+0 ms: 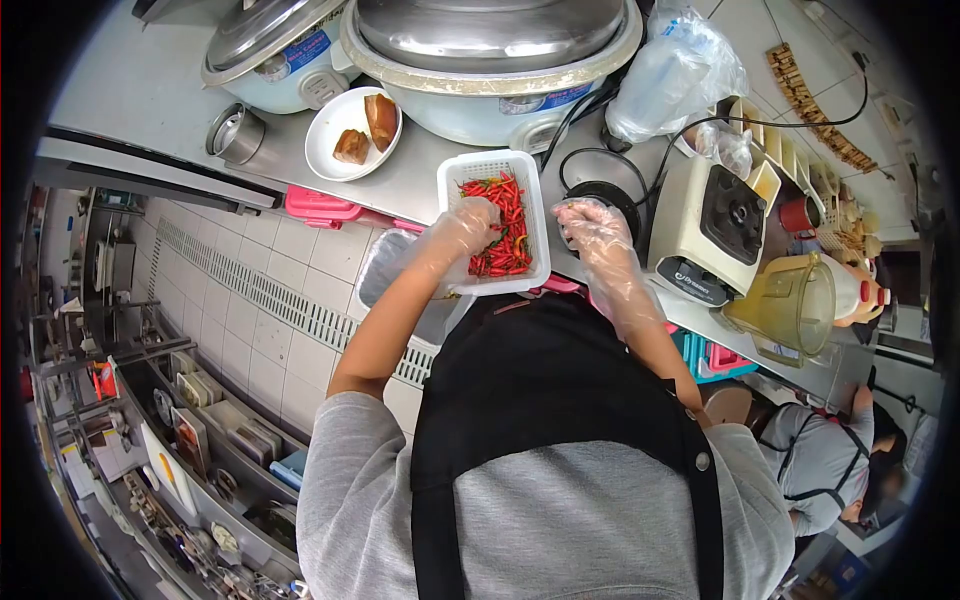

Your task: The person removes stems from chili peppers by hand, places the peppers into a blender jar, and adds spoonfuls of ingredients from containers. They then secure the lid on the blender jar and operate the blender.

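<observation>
A white plastic basket point(540, 235) full of small red chili peppers point(508, 255), a few of them green, stands at the counter's front edge. My left hand point(467, 228), in a clear plastic glove, reaches over the basket's left side with its fingers curled down among the chilies. Its fingertips are partly hidden. Right of the basket is my right hand point(597, 230), gloved too, its fingers bent together. I cannot make out what they hold, if anything. Partly behind this hand is a round black object point(622, 203) on the counter.
Behind the basket stand a large rice cooker point(450, 105) and a white bowl point(325, 165) with two brown chunks. A blender base point(690, 235), its cable, a yellowish jug point(800, 305) and a plastic bag point(675, 75) are on the right. Another person point(815, 455) is at far right.
</observation>
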The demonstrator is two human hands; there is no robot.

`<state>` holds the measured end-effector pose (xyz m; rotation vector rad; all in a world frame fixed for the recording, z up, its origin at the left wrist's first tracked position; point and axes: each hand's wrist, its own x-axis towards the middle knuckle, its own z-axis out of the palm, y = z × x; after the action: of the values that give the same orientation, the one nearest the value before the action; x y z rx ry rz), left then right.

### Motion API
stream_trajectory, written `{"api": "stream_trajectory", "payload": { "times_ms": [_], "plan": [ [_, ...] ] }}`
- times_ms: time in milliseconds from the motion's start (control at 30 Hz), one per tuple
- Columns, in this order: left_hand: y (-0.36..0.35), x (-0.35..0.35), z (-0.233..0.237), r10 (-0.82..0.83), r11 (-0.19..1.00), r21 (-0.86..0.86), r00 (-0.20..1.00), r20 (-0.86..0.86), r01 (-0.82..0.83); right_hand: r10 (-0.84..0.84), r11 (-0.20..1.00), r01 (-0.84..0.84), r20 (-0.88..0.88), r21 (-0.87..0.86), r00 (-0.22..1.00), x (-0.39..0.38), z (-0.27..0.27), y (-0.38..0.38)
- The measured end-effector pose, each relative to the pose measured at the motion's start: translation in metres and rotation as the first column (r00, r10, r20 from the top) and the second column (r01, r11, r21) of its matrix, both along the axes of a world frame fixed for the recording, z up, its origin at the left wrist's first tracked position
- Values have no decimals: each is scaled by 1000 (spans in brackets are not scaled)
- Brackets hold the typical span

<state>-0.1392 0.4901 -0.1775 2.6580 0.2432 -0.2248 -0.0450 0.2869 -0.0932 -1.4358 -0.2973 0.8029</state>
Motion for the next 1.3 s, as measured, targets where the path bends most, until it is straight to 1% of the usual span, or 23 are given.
{"api": "stream_trajectory", "payload": {
  "times_ms": [67, 100, 133, 167, 200, 233, 267, 333, 467, 533, 667, 767, 800, 833, 867, 900, 933, 967, 1000, 1067, 1100, 1200, 1300],
  "plan": [
    [1, 1, 1, 35, 991, -133, 997, 70, -25, 47, 997, -39, 142, -65, 989, -4, -5, 4],
    [0, 1, 5, 148, 876, -467, 989, 24, -120, 119, 987, -94, 197, -134, 973, -2, -9, 5],
    [0, 1, 9, 238, 644, -738, 970, -59, -203, 117, 987, -91, 197, -135, 973, -1, -15, 6],
    [-6, 1, 44, 234, 624, -718, 950, -207, -309, 133, 983, -79, 348, -165, 928, -1, -20, 9],
    [-4, 2, 39, 234, 624, -718, 951, -204, -308, 152, 979, -64, 489, -192, 859, 1, -23, 13],
    [-1, 2, 29, 172, 680, -712, 982, -76, -174, 194, 978, -65, 746, -199, 638, 6, -24, 13],
    [-1, 1, 31, 102, 725, -687, 993, 50, -40, 196, 977, -67, 745, -200, 637, 9, -24, 16],
    [0, -1, 36, 64, 772, -635, 997, 53, -16, 234, 971, -118, 928, -208, 289, 13, -21, 22],
    [-2, -3, 63, 39, 825, -565, 999, -4, -34, 378, 926, -44, 920, -376, 100, 14, -12, 27],
    [1, -2, 62, 35, 853, -522, 999, 23, -17, 363, 929, -29, 923, -369, -130, 14, -7, 28],
    [3, 1, 71, -58, 914, -393, 991, 118, 100, 383, 920, -19, 910, -391, -159, 18, -15, 32],
    [2, 4, 71, -81, 894, -430, 989, 125, 128, 340, 939, -12, 932, -344, -124, 13, -16, 31],
    [2, 5, 70, -82, 894, -429, 989, 124, 128, 354, 935, -27, 935, -354, -12, 12, -17, 29],
    [1, 6, 66, -77, 889, -423, 968, 241, 176, 365, 931, -41, 926, -362, 100, 13, -18, 28],
    [1, 7, 62, -71, 883, -412, 932, 354, 224, 364, 931, -38, 926, -362, 100, 12, -21, 28],
    [2, 7, 57, -74, 882, -413, 932, 355, 227, 208, 978, -102, 796, -182, 568, 10, -26, 29],
    [3, 7, 50, -78, 861, -446, 929, 362, 246, 56, 998, -68, 438, 12, 897, 9, -31, 29],
    [4, 6, 48, -82, 838, -477, 926, 369, 264, -7, 999, -2, 193, 47, 981, 14, -35, 27],
    [3, 6, 46, -83, 838, -477, 926, 368, 265, -90, 959, 55, 117, 277, 989, 20, -41, 30],
    [-4, 0, 42, -243, 965, -90, 968, 67, 248, -202, 966, 182, 99, 184, 974, 24, -41, 26],
    [-13, -3, 49, -173, 985, -5, 984, -40, 172, -203, 966, 183, 98, 184, 974, 24, -40, 24],
    [-24, -16, 17, -191, 968, 179, 978, 81, 175, -172, 968, 166, 16, 186, 985, 21, -39, 19],
    [-35, -16, -19, -154, 962, 232, 988, 25, 144, -137, 977, 139, -25, 159, 990, 20, -44, 19]
  ]
}}
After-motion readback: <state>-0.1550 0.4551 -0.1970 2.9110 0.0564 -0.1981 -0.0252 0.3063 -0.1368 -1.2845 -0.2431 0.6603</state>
